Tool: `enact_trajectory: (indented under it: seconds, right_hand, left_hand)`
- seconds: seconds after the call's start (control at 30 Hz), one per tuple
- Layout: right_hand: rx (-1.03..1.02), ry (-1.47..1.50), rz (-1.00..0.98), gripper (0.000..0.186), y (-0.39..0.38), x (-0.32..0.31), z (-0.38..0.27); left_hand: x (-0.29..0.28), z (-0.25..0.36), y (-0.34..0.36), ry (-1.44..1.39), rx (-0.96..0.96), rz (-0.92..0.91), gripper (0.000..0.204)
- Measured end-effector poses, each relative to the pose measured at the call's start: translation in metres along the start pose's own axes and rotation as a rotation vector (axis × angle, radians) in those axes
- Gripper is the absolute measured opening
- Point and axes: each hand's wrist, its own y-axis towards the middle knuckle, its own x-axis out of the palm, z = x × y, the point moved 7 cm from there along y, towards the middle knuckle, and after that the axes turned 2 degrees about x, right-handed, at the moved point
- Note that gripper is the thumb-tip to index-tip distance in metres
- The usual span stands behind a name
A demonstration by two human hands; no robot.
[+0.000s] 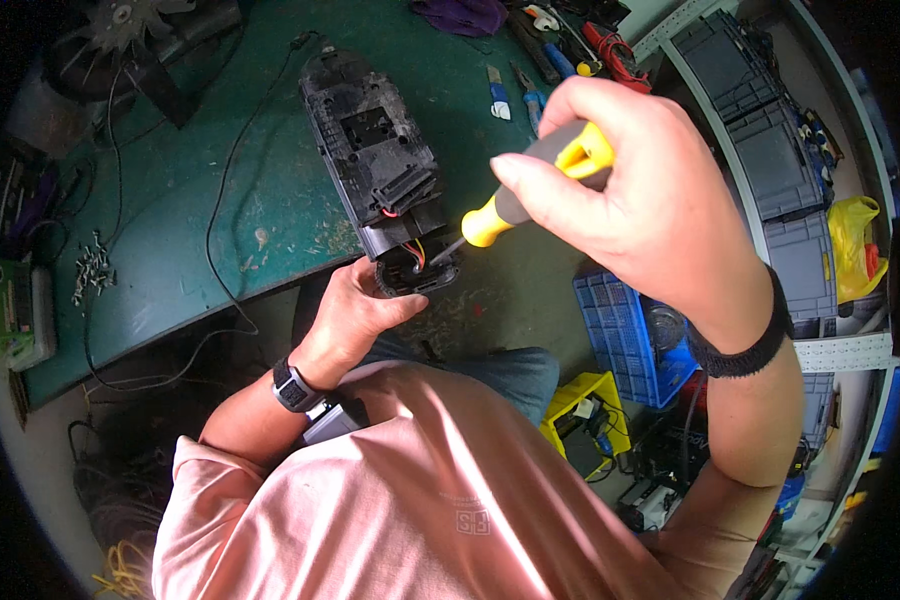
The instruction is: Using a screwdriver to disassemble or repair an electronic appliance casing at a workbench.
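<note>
My right hand (630,190) is closed around the yellow and black handle of a screwdriver (490,222). The screwdriver slants down to the left, its tip inside the open end of a long black plastic housing (370,140). Whether the tip sits on a screw is too small to tell. Red and yellow wires (416,252) come out at that end. My left hand (355,308) grips the near end piece (410,280) of the housing, thumb along its lower edge, with the other fingers hidden beneath. The housing lies on the green bench, its near end jutting past the edge.
On the green bench (170,260) are a pile of screws (93,268), a black cable (215,235), a metal fan (120,25) and pliers (528,95). Blue (620,330) and yellow (595,400) crates stand low at the right, beside shelves with grey bins (780,160).
</note>
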Motion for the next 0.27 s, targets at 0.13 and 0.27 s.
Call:
enact_trajectory:
  seconds: [0.13, 0.27]
  right_hand:
    - [0.044, -0.029, -0.011, 0.031, 0.012, 0.003, -0.008]
    - [-0.256, -0.222, -0.043, 0.039, 0.021, 0.009, -0.023]
  left_hand:
    - [-0.001, 0.0, 0.0, 0.0, -0.018, -0.001, 0.038]
    - [0.001, 0.001, 0.0, 0.011, -0.032, 0.005, 0.037]
